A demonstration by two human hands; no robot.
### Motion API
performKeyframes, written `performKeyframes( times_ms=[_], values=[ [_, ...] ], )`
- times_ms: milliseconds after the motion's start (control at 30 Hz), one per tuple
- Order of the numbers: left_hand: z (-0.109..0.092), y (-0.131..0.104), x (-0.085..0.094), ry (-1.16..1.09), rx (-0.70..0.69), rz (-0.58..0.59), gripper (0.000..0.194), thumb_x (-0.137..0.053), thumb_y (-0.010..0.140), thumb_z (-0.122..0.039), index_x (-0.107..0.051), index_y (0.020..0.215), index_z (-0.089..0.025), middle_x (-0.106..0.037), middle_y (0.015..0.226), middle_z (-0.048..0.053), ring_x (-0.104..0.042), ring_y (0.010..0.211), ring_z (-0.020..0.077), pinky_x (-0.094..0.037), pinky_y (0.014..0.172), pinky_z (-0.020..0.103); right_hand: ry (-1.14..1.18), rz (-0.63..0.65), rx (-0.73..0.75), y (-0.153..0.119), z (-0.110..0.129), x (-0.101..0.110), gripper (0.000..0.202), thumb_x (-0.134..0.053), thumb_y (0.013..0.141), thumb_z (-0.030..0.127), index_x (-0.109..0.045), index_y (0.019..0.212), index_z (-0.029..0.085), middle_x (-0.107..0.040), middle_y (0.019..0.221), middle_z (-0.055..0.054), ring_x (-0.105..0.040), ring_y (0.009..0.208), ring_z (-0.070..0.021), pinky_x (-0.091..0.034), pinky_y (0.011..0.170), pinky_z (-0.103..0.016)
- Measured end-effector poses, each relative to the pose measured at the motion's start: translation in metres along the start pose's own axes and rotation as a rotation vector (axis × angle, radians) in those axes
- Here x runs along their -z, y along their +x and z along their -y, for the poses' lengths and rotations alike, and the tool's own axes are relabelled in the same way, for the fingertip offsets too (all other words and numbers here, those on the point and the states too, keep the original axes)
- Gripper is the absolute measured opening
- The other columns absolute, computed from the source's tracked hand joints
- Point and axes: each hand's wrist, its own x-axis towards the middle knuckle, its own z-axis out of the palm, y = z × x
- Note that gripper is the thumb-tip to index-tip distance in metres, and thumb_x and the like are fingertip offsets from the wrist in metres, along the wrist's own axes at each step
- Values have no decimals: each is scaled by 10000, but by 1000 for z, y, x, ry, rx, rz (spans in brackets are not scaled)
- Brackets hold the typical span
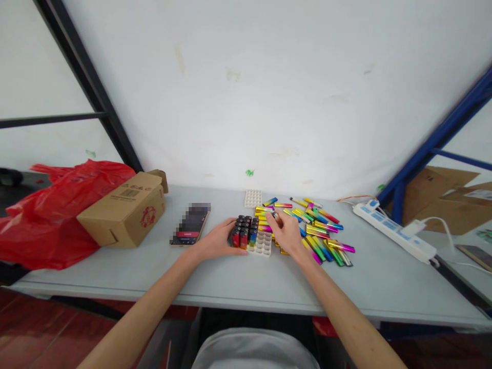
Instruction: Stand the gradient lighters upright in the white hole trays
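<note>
A white tray (263, 244) with rows of round holes lies on the table in front of me. Standing upright in its left part are several lighters (244, 234) with black tops and shiny red or blue bodies. My left hand (221, 240) wraps around the tray's left side, thumb in front and fingers behind. To the right spreads a loose pile of shiny multicoloured lighters (317, 230). Over the pile's left edge, my right hand (286, 230) pinches a lighter (274, 215), mostly hidden by the fingers.
A second white tray (253, 198) lies near the wall. To the left are a phone (191, 224), a cardboard box (126, 210) and a red plastic bag (57, 215). A white power strip (394, 231) with cables lies at the right, beside a blue frame (434, 138).
</note>
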Motion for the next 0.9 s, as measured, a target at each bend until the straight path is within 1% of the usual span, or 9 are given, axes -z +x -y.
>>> performKeyframes(
  times_ms=[133,200,300,333,433,533,667,833,900],
  values=[
    [0,0,-1,-18,-12,-11,908,-904,687,-554,-549,1443,-199,-591,1469,137,-570,1367,368,-427,1210,483,86,170,47,-2,11,13,349,-416,1062,478,-499,821,240,-580,676,8,-529,625,-177,-394,624,-305],
    [0,0,-2,-31,-19,-15,901,-902,690,-565,-554,1438,-201,-596,1459,128,-575,1360,365,-433,1208,471,104,232,96,-8,17,20,336,-392,1081,458,-549,887,233,-640,791,-27,-595,742,-200,-448,700,-320],
    [-1,0,-2,-48,-37,-6,876,-898,705,-555,-562,1427,-191,-596,1450,132,-576,1355,358,-433,1206,466,39,226,211,-20,23,25,325,-442,1073,452,-606,914,221,-651,965,-78,-608,910,-227,-479,822,-353],
    [-1,0,-2,-52,-40,-8,877,-901,702,-550,-564,1425,-186,-593,1454,136,-573,1358,358,-431,1207,465,10,216,229,-25,24,25,332,-455,1071,451,-609,891,219,-642,957,-81,-602,899,-228,-478,815,-356],
    [-1,0,-2,-56,-37,-15,874,-909,691,-549,-576,1412,-184,-597,1449,136,-577,1350,353,-436,1200,462,-47,234,215,-39,22,20,371,-476,1069,451,-591,799,223,-624,794,-49,-577,733,-206,-456,692,-342],
    [0,1,-2,-54,-47,-2,846,-898,703,-560,-585,1397,-190,-600,1439,130,-576,1344,345,-433,1198,461,-45,259,187,-47,17,13,326,-511,1063,442,-645,861,224,-670,750,-36,-603,673,-202,-469,661,-333],
    [3,2,-4,-60,-58,3,837,-896,702,-574,-588,1387,-205,-595,1438,133,-568,1343,353,-428,1197,467,-121,328,245,-49,14,9,269,-504,1077,394,-684,1027,200,-755,907,-73,-694,801,-234,-522,726,-342],
    [6,2,-6,-63,-69,-5,802,-889,707,-578,-593,1374,-247,-610,1409,102,-593,1306,338,-454,1171,456,-381,359,384,-40,22,6,289,-509,1075,391,-679,1019,164,-743,1000,-129,-706,950,-282,-542,826,-391],
    [6,2,-6,-59,-60,-6,810,-894,697,-579,-594,1372,-247,-613,1403,102,-599,1298,339,-458,1165,452,-439,379,396,-34,26,7,292,-510,1074,395,-675,1004,164,-740,1007,-129,-705,962,-282,-537,836,-389]
  ],
)
